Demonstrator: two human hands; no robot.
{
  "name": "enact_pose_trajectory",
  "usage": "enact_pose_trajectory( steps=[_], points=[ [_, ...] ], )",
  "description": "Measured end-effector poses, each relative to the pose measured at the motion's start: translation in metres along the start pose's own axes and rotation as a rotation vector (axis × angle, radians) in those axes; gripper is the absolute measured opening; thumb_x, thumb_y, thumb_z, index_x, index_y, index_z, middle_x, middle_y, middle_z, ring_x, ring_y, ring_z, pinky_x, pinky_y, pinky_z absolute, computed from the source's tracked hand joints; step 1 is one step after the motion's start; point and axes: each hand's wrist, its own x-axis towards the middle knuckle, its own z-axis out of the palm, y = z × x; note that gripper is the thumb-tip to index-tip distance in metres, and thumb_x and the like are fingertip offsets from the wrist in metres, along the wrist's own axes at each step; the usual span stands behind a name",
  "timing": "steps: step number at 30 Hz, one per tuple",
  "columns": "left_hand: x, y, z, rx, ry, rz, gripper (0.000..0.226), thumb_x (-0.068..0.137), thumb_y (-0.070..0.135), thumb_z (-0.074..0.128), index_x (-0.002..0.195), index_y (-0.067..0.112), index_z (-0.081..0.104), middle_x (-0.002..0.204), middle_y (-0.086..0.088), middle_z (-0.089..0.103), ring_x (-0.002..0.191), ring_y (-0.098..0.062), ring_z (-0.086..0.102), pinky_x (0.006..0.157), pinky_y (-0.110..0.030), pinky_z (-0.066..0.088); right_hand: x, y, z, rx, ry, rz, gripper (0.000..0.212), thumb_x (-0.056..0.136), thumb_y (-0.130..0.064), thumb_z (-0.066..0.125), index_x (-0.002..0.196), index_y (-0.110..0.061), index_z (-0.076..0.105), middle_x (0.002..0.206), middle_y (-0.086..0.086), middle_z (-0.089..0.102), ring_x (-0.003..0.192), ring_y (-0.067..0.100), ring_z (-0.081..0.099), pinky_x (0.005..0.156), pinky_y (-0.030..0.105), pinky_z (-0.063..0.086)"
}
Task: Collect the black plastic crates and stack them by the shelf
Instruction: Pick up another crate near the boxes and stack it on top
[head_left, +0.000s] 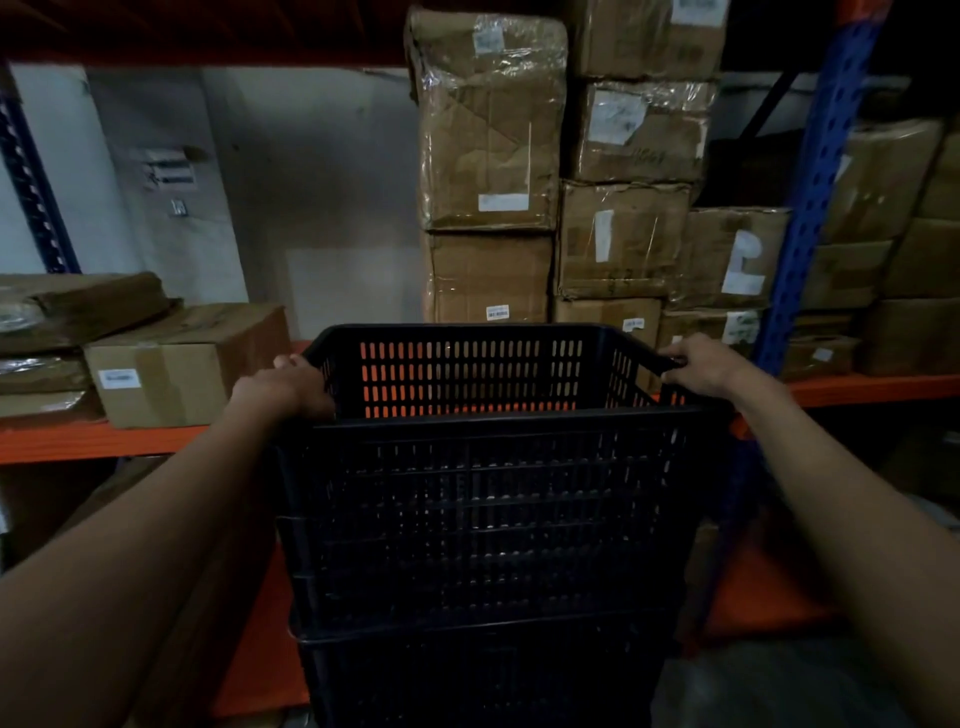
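A black slatted crate (483, 415) sits atop a stack of crates (483, 597), directly ahead, its long axis running left to right. The left hand (291, 387) and right hand (701, 364) each grip an end rim, equally near. The orange shelf (104, 441) with cardboard boxes (571, 182) lies just beyond.

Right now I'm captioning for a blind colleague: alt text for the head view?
Both hands, left hand and right hand, grip the rim of the top black plastic crate on a stack, before an orange shelf holding cardboard boxes.
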Motion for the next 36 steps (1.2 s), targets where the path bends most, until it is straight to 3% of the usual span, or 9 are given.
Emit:
enact_pose_trajectory(
  steps=[7,10,12,14,16,24,28,33,36],
  points=[
    [0.004,-0.004,-0.001,-0.164,-0.017,0.018,0.085,0.081,0.046,0.056,0.145,0.0,0.025,0.148,-0.022,0.034,0.131,-0.041,0.043,0.108,-0.048,0.038,-0.006,-0.002,0.002,-0.117,0.094,-0.05,0.038,0.086,-0.028,0.065,0.122,-0.015,0.064,0.11,0.012,0.067,0.097,0.029,0.061,0.072,0.029,0.043],
    [-0.009,-0.013,-0.013,-0.448,-0.097,0.097,0.045,0.073,0.036,0.066,0.11,0.011,0.061,0.124,-0.021,0.059,0.106,-0.034,0.059,0.091,-0.042,0.051,-0.017,-0.007,0.0,-0.021,0.178,-0.214,0.045,0.086,-0.032,0.066,0.125,-0.01,0.061,0.11,0.009,0.066,0.105,0.03,0.061,0.074,0.028,0.039],
    [-0.015,-0.02,-0.015,-0.518,-0.091,0.142,0.026,0.071,0.032,0.07,0.095,0.026,0.062,0.129,-0.022,0.054,0.118,-0.036,0.05,0.1,-0.044,0.044,-0.021,-0.008,-0.004,-0.056,0.066,-0.237,0.057,0.085,-0.045,0.062,0.13,-0.011,0.058,0.125,0.01,0.063,0.116,0.028,0.057,0.081,0.028,0.038],
    [-0.017,-0.021,-0.012,-0.462,-0.106,0.188,0.049,0.073,0.035,0.073,0.119,0.026,0.059,0.144,-0.019,0.04,0.136,-0.035,0.033,0.115,-0.043,0.028,-0.026,-0.01,-0.009,-0.069,-0.117,-0.194,0.072,0.081,-0.061,0.057,0.137,-0.016,0.051,0.137,0.008,0.056,0.127,0.025,0.05,0.097,0.034,0.039],
    [-0.017,-0.019,-0.008,-0.432,-0.035,0.198,0.062,0.074,0.035,0.074,0.129,0.016,0.053,0.135,-0.017,0.052,0.125,-0.034,0.047,0.109,-0.043,0.037,-0.028,-0.012,-0.006,-0.001,-0.233,-0.134,0.098,0.067,-0.081,0.052,0.146,-0.023,0.039,0.148,0.004,0.045,0.133,0.024,0.043,0.107,0.039,0.035],
    [-0.021,-0.016,-0.006,-0.337,0.216,0.162,0.052,0.076,0.039,0.068,0.121,0.014,0.058,0.112,-0.019,0.067,0.103,-0.038,0.063,0.089,-0.045,0.052,-0.032,-0.017,0.003,0.089,-0.105,-0.073,0.146,0.025,-0.099,0.048,0.147,-0.02,0.035,0.153,0.009,0.037,0.137,0.028,0.038,0.106,0.042,0.034],
    [-0.028,-0.021,-0.006,-0.41,0.296,0.137,0.047,0.071,0.044,0.063,0.112,0.021,0.068,0.105,-0.015,0.071,0.097,-0.036,0.066,0.086,-0.046,0.055,-0.037,-0.015,0.003,0.101,-0.056,-0.108,0.134,0.032,-0.098,0.046,0.14,-0.02,0.046,0.148,0.008,0.044,0.133,0.029,0.043,0.101,0.041,0.037],
    [-0.041,-0.027,-0.007,-0.543,0.328,0.145,0.039,0.072,0.041,0.058,0.108,0.03,0.068,0.105,-0.009,0.072,0.096,-0.031,0.067,0.085,-0.047,0.056,-0.044,-0.007,0.005,0.164,0.194,-0.214,0.066,0.076,-0.072,0.05,0.108,-0.018,0.071,0.11,0.003,0.069,0.104,0.022,0.062,0.083,0.032,0.044],
    [-0.052,-0.029,-0.004,-0.623,0.388,0.151,0.036,0.074,0.039,0.058,0.108,0.032,0.067,0.105,-0.004,0.073,0.098,-0.027,0.067,0.087,-0.047,0.056,-0.056,-0.005,0.009,0.263,0.427,-0.225,0.053,0.088,-0.06,0.048,0.101,-0.016,0.074,0.093,0.003,0.071,0.089,0.02,0.064,0.072,0.031,0.045]
  ],
)
